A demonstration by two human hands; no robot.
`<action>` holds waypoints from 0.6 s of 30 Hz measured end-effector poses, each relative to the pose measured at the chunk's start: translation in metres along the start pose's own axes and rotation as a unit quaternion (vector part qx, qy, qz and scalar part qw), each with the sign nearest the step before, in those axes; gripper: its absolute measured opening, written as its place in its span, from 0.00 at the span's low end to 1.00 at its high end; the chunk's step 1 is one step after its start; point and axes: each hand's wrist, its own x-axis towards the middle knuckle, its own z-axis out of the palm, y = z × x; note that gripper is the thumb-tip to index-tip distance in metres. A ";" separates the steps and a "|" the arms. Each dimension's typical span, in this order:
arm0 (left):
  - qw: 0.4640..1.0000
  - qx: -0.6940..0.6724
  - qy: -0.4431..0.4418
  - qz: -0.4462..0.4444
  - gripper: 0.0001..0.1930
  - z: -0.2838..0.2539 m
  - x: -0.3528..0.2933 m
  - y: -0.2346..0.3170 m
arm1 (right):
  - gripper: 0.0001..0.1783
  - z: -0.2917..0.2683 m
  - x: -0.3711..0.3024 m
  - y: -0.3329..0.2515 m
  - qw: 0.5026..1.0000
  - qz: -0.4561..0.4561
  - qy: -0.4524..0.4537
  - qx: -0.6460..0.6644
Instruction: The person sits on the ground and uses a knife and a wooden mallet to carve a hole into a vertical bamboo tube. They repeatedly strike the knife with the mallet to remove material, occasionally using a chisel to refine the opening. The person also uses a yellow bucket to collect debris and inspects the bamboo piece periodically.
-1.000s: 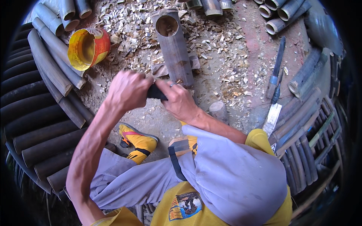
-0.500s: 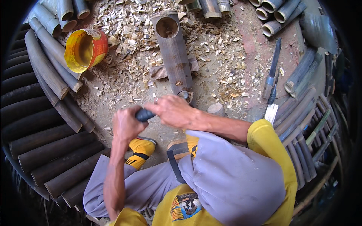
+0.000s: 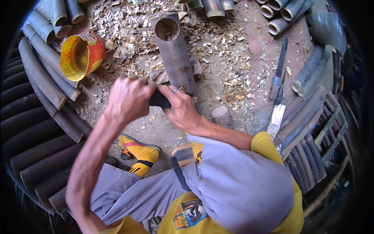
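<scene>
My left hand is a closed fist around the black handle of a tool whose working end I cannot see. My right hand, wearing a ring, curls beside it, thumb and fingers at the other end of the handle. Just beyond the hands a bamboo tube points away from me, a large round hole cut near its far end. A wooden block lies beneath the tube. The right hand sits close to the tube's near end; whether the tool touches it is hidden.
Wood chips cover the ground ahead. A yellow and red bucket stands left, near stacked bamboo tubes. On the right lie a long dark tool, another with a pale blade, and bamboo pieces. A short stump is nearby.
My left hand has swung forward, raising the handle toward the tube's near end. The right hand has shifted slightly right and turned with it. The whole view has drifted a little.
</scene>
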 end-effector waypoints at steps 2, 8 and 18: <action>0.982 0.018 -0.184 0.027 0.06 -0.015 0.012 -0.014 | 0.27 0.028 -0.004 -0.003 0.987 0.099 -0.007 0.128; 0.887 -0.332 -0.210 -0.243 0.20 0.085 -0.077 0.014 | 0.15 0.007 -0.010 0.016 0.918 0.009 -0.389 -0.081; 0.639 -0.536 0.042 -0.551 0.21 0.134 -0.090 0.231 | 0.06 -0.027 -0.034 0.021 0.725 -0.278 -0.587 -0.229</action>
